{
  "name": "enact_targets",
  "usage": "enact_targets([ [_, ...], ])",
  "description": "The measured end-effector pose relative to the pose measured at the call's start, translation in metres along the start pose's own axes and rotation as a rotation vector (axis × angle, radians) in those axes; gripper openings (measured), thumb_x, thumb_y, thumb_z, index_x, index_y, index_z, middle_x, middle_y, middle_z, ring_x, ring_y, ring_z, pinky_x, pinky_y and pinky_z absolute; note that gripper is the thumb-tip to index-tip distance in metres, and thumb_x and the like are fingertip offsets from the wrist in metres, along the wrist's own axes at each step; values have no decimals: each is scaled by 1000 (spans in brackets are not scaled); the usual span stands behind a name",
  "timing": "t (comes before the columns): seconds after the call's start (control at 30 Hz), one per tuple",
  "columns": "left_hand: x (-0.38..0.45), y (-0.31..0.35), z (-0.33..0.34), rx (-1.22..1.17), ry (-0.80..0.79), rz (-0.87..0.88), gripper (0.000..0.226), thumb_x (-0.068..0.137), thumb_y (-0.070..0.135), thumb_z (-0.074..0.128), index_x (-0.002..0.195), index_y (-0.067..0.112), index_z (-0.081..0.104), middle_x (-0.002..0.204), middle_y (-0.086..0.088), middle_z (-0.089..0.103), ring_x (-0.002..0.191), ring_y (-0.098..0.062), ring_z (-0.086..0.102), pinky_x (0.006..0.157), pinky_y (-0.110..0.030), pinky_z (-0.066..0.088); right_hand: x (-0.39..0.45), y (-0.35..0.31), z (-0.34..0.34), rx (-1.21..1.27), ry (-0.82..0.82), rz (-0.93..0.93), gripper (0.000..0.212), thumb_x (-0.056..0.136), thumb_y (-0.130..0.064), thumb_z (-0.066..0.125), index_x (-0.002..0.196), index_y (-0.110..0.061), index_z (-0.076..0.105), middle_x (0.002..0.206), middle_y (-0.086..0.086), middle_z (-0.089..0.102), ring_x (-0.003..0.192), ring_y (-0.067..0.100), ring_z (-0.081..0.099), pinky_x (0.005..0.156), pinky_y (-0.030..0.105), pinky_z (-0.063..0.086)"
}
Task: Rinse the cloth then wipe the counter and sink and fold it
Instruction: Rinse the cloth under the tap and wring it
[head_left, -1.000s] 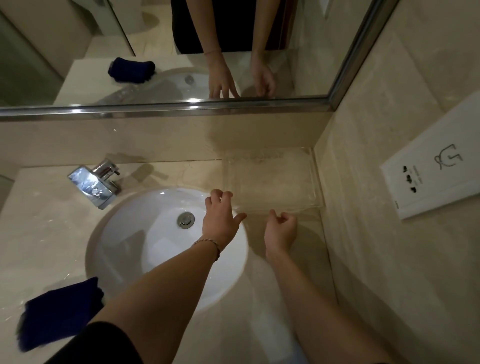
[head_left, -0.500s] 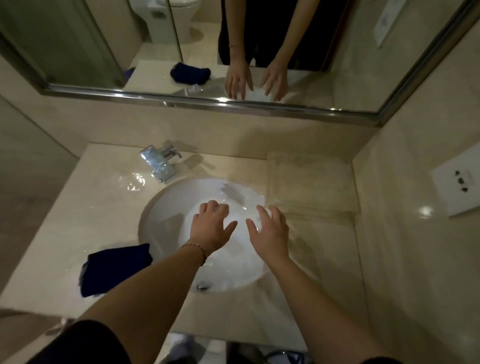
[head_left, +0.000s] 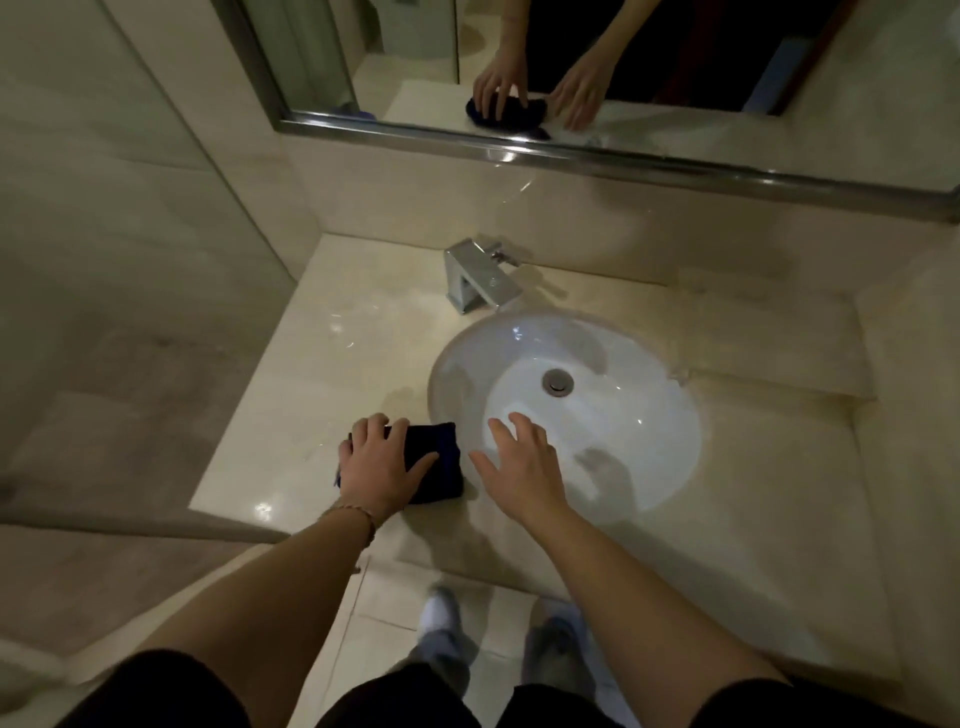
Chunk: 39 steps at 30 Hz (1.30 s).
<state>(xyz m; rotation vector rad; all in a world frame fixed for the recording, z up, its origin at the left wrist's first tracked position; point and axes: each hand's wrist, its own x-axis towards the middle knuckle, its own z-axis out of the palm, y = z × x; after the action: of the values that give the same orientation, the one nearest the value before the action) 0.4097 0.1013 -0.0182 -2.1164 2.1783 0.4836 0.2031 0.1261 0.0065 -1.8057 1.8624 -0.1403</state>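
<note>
**Inspector:** Location of the cloth?

**Assistant:** Lower centre of the frame, lying on the counter just beside the left rim of the sink. It is dark blue and looks roughly folded or bunched; I cannot tell which.

**Inspector:** Left hand?

**Assistant:** Laid on the cloth's left part, fingers spread over its top, thumb reaching across towards the right edge. The fingers bend only slightly. Whether the grip has closed round the fabric I cannot tell; it reads as a hand settling on the cloth, not yet lifting it.

**Inspector:** Right hand?

**Assistant:** Released, fingers straight and spread, holding nothing. It hovers over the sink's lower-left edge, just right of the cloth and apart from it.

**Inspector:** Tap?

**Assistant:** Upper centre, behind the sink. No stream of water is visible.

**Inspector:** Step in hand?

**Assistant:** In my judgement, the pickup before rinsing. Wet patches glint on the counter, but nothing shows wiping done.

**Inspector:** Next move calls for?

**Assistant:** A firm gather of the cloth, a short carry right over the sink, and a free hand for the tap. The right hand looks best placed.
</note>
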Motion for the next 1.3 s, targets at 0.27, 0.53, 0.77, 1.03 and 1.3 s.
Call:
enact_targets([
  [0.27,-10,-45,7,-167,-33,8,72,95,62,52,154,24,33,154,-7,33,141,-30,30,110,-47,42,5,-45,46,-19,-69,40,58,103,-53,37,150,-19,37,145,7,41,123,28,45,97,40,46],
  [0.53,4,-54,14,-279,-99,-13,62,99,55,52,150,22,37,141,-8,40,126,-31,36,105,-42,45,20,-65,65,71,-23,87,60,104,-44,44,155,-18,25,143,10,40,122,29,45,99,40,46],
  [0.77,13,-45,18,-365,-85,14,36,102,47,51,123,17,51,123,-5,48,115,-25,38,96,-38,47,20,-67,68,157,25,224,64,101,-37,55,152,-12,27,143,9,42,126,28,45,103,40,45],
  [1.03,25,0,21,-419,-80,114,28,103,44,50,103,16,55,104,-1,54,102,-22,45,87,-37,46,2,-35,49,324,150,308,41,97,-24,62,132,-11,46,129,7,53,120,26,49,96,38,48],
  [1.3,37,54,23,-518,-90,80,34,103,44,51,90,13,53,87,-4,58,80,-24,55,69,-38,46,4,16,24,590,174,354,36,99,-15,59,131,-9,43,127,10,55,113,25,55,94,35,50],
])
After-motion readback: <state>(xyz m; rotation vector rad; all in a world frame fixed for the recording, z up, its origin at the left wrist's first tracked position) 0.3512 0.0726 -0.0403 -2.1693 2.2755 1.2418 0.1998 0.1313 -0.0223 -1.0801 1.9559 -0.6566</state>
